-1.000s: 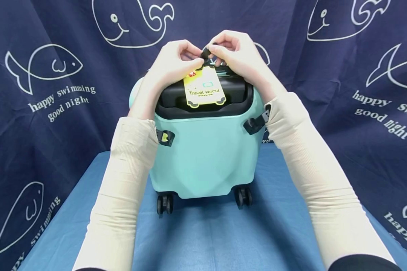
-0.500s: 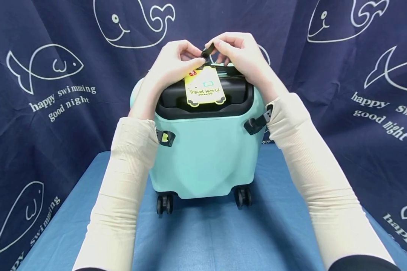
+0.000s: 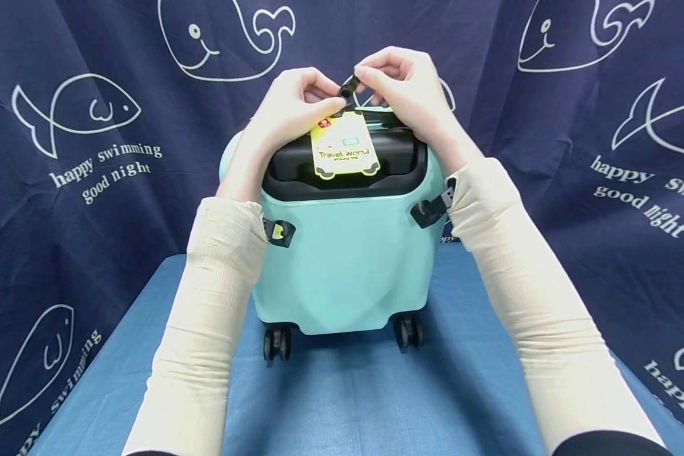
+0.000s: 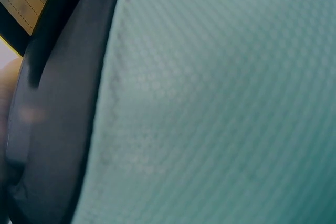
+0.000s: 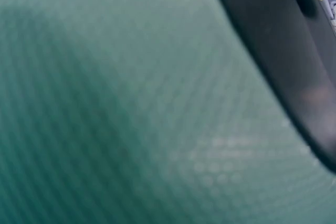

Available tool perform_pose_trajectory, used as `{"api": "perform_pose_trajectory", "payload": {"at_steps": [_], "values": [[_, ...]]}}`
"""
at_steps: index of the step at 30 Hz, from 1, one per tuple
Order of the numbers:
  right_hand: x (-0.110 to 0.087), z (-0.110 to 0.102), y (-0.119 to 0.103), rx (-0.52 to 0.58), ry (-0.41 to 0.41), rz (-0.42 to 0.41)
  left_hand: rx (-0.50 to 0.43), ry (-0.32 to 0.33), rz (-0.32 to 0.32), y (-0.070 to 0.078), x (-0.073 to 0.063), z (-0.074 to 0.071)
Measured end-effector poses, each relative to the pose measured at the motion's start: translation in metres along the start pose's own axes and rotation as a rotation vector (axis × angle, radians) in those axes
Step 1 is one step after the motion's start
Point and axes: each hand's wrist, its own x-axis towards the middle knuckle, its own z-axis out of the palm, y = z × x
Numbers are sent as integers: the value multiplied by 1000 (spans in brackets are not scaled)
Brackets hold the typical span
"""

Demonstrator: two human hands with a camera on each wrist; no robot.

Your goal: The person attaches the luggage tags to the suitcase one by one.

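Standing on a smooth blue cloth covering [image 3: 348, 405], a mint-green hard-shelled suitcase [image 3: 348, 266] with a black top panel [image 3: 396, 152] faces my head camera, two black twin wheels [image 3: 277, 342] [image 3: 408, 331] visible beneath. Above the panel, the person's left hand [image 3: 296, 104] pinches the lower part of a narrow black flexible strap [image 3: 349, 87] with thumb against fingers; the right hand [image 3: 407, 79] pinches its upper end between thumb and forefinger, the other fingers loosely bent. A flat yellow suitcase-shaped luggage tag [image 3: 345, 142] hangs just below the strap, over the black panel. The hands and forearms, in cream ribbed sleeves [image 3: 199, 329] [image 3: 536, 285], hide parts of the suitcase top and sides from me; my wrist views are mostly filled by blurred mint shell.

Lettering: the tag reads "Travel World", with a smaller line beneath that I cannot read surely and a red emblem above; my left wrist view shows "Tel" beside dashed lines. The navy curtain [image 3: 125, 38] behind repeats "happy swimming good night" among white fish and whale outlines.
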Motion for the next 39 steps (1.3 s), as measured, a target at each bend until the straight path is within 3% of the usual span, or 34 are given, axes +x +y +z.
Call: {"api": "perform_pose_trajectory", "payload": {"at_steps": [9, 39], "values": [[-1, 0, -2, -136, 3, -5, 7, -1, 0, 0, -1, -1], [-4, 1, -5, -133, -100, -4, -19, 16, 29, 1, -1, 0]]}}
